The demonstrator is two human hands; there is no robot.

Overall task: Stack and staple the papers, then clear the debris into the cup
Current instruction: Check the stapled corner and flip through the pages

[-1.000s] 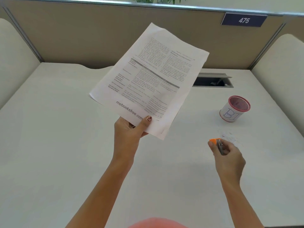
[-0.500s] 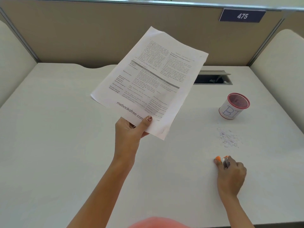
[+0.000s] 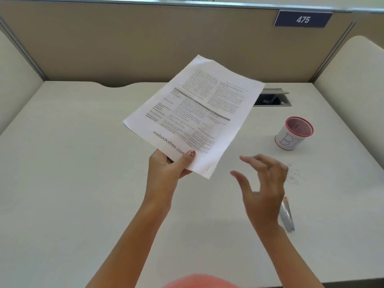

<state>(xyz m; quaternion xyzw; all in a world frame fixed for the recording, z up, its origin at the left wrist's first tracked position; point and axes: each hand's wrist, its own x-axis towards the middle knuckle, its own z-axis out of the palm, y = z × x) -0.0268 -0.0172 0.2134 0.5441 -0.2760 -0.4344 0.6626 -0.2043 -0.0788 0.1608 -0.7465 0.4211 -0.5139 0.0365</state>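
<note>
Two hands work above one pale desk [image 3: 62, 183]. Nearest, at the bottom edge, is a strip of salmon-coloured cloth [image 3: 199, 281].

One stapler [image 3: 287, 217], silver with an orange tip, lies flat on the desk just beside the right wrist, on its outer side, and nothing holds it. The right hand [image 3: 264, 188] hovers above the desk, fingers spread and loosely bent, holding nothing. It is near the papers' lower right corner but apart from it.

The left hand [image 3: 166, 169] pinches the papers [image 3: 195, 113] at their near edge, thumb on top beside the printed web address, fingers beneath. They are raised off the desk and tilted, far corner toward the partition [image 3: 104, 44]. They read as one stack, and the number of sheets cannot be told.

One scatter of tiny debris [image 3: 295, 177] lies on the desk just past the right hand, between stapler and cup. One cup [image 3: 294, 134], white with a red mesh rim and blue letters, stands upright further back, well apart from both hands.

Beyond it, one cable hatch [image 3: 274, 99] is partly hidden by the papers. One number plate [image 3: 303, 19] reading 475 hangs on the partition.
</note>
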